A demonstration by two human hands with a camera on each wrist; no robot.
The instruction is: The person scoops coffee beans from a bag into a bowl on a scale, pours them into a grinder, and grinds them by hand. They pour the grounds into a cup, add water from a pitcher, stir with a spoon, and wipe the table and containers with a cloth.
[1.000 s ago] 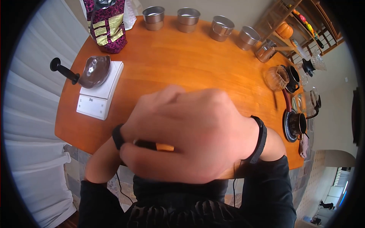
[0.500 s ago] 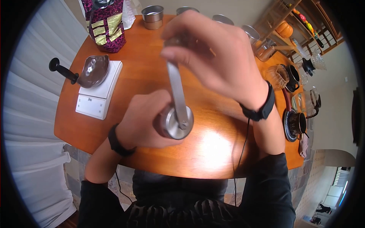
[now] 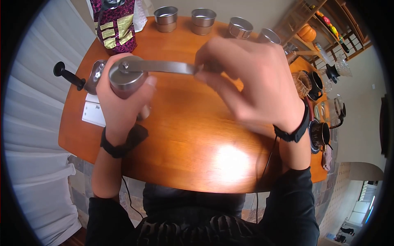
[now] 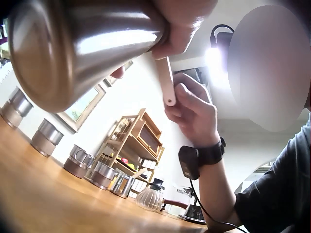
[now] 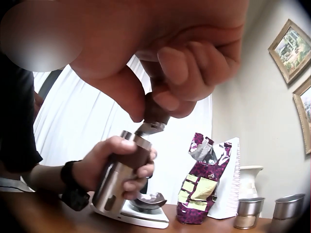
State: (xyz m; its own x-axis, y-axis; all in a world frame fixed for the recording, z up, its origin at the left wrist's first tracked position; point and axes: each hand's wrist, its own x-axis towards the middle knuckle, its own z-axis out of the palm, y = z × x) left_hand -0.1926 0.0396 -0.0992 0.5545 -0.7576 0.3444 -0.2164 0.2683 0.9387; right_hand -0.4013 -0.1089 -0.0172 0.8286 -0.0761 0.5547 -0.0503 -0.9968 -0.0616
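A cylindrical metal grinder (image 3: 126,76) (image 5: 112,187) with a flat crank arm (image 3: 164,67) is wrapped by the fingers of my left hand (image 3: 119,102) (image 5: 114,162), at the left of the head view. My right hand (image 3: 254,82) (image 4: 197,111) pinches the knob (image 5: 156,110) at the crank's far end, to the right of the grinder. In the left wrist view the grinder's round base (image 4: 41,56) fills the upper left, and the body leans at a tilt above the table.
Behind my left hand are a white scale (image 3: 94,114) with a dark dish (image 3: 95,78) and a black-handled tool (image 3: 69,76). A purple bag (image 3: 117,33) and several metal cups (image 3: 203,21) line the far edge. Glass and black coffee ware (image 3: 321,133) stands at the right.
The grinder and my left hand have moved left and away from my body since half a second ago. The crank has swung round to point right, with my right hand still at its knob.
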